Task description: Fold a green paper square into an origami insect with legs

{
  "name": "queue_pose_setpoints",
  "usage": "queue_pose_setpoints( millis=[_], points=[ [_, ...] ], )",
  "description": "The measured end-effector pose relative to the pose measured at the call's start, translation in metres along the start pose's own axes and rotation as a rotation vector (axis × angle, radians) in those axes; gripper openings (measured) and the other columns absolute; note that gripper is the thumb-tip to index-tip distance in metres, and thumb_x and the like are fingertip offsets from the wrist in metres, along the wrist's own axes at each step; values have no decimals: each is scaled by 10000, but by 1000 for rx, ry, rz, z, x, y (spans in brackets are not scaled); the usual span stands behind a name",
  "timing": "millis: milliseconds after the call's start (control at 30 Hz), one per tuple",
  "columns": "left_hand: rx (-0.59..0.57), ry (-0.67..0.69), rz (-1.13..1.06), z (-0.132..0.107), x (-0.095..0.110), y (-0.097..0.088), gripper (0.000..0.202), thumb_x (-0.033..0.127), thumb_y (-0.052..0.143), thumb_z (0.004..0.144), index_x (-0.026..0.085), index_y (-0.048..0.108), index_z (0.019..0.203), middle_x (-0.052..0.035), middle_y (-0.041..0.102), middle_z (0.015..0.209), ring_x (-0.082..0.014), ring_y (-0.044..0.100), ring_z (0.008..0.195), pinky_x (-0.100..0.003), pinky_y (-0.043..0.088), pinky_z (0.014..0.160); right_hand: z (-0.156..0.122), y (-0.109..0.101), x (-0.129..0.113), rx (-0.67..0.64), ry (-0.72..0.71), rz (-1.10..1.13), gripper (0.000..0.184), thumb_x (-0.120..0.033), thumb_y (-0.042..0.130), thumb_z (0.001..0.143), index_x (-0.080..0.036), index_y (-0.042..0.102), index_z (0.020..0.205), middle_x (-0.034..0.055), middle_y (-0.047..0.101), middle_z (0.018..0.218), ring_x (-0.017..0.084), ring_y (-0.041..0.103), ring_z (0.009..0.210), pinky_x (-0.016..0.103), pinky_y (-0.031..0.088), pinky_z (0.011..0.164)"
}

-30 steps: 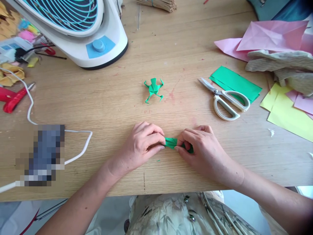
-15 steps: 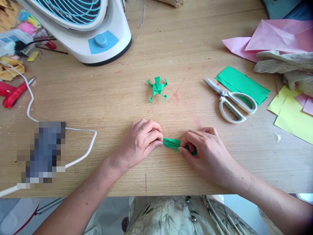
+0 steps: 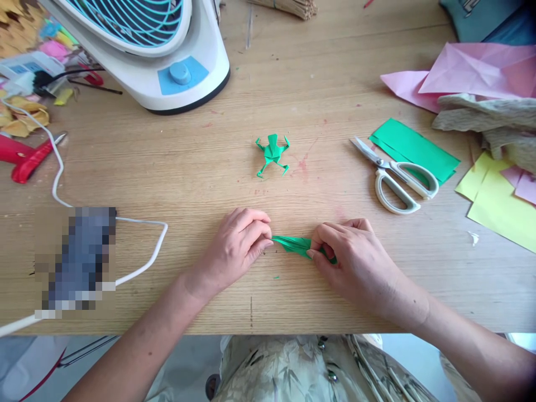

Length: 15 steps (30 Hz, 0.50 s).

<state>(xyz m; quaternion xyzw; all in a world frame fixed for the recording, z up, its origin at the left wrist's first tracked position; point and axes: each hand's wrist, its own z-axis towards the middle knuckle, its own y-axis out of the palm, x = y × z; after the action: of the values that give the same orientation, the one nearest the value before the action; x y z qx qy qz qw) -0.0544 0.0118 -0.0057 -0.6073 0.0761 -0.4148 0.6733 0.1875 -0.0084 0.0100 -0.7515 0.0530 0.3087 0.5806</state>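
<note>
A narrow piece of folded green paper (image 3: 295,244) stretches between my two hands, low over the table near its front edge. My left hand (image 3: 243,240) pinches its thin left tip between thumb and fingers. On the right, my right hand (image 3: 349,254) grips the wider end, and the fingers hide part of it. Lengthwise creases show on the stretch between the hands. Beyond them stands a finished green origami frog (image 3: 272,149) with four thin bent legs, apart from both hands.
White-handled scissors (image 3: 402,176) lie partly over green paper sheets (image 3: 414,148). Yellow sheets (image 3: 502,206) and pink paper (image 3: 473,70) are at the right. A white fan (image 3: 184,78), a red-handled cutter (image 3: 31,164), a white cable (image 3: 142,268) and a blurred-out device (image 3: 79,257) occupy the left.
My left hand has slid slightly left along the green paper, so more of its thin tip shows. My right hand keeps its grip. The whole view has shifted slightly.
</note>
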Motion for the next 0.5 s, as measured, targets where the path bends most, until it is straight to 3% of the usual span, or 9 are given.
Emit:
queue_pose_setpoints(
  millis=[67, 133, 233, 333, 500],
  points=[
    [96, 30, 53, -8, 6, -2, 50, 173, 571, 945, 181, 619, 959, -74, 661, 1035, -182, 567, 950, -355, 464, 868, 0, 0, 0, -6, -4, -7, 95, -142, 576, 832, -201, 567, 757, -29, 643, 704, 145, 534, 638, 345, 273, 780],
    [125, 169, 146, -15, 16, -2, 215, 127, 572, 928, 207, 650, 1111, -54, 702, 1028, -188, 575, 946, -375, 457, 874, 1, 0, 0, 0, -11, -14, 96, -150, 577, 834, -201, 565, 754, -25, 645, 702, 145, 536, 634, 346, 274, 778],
    [34, 373, 253, -20, 32, 1, 328, 94, 496, 951, 160, 648, 1234, -60, 711, 1193, -193, 602, 1047, -388, 435, 931, 1, -1, 0, 3, -18, -23, 100, -167, 579, 845, -202, 559, 753, -24, 640, 690, 147, 541, 632, 348, 277, 782],
    [-60, 364, 303, -21, 42, 4, 360, 118, 446, 979, 129, 631, 1287, -67, 642, 1365, -223, 581, 1166, -400, 432, 959, 1, -2, 0, -10, -17, -33, 107, -182, 585, 851, -202, 551, 751, -30, 628, 675, 149, 541, 628, 351, 282, 785],
    [-115, 317, 385, -24, 46, 7, 376, 203, 466, 996, 161, 600, 1345, -53, 540, 1482, -228, 536, 1264, -393, 422, 972, 2, -2, 2, -19, -28, -39, 107, -182, 576, 857, -204, 553, 754, -32, 623, 664, 150, 549, 628, 351, 285, 777]
  ],
)
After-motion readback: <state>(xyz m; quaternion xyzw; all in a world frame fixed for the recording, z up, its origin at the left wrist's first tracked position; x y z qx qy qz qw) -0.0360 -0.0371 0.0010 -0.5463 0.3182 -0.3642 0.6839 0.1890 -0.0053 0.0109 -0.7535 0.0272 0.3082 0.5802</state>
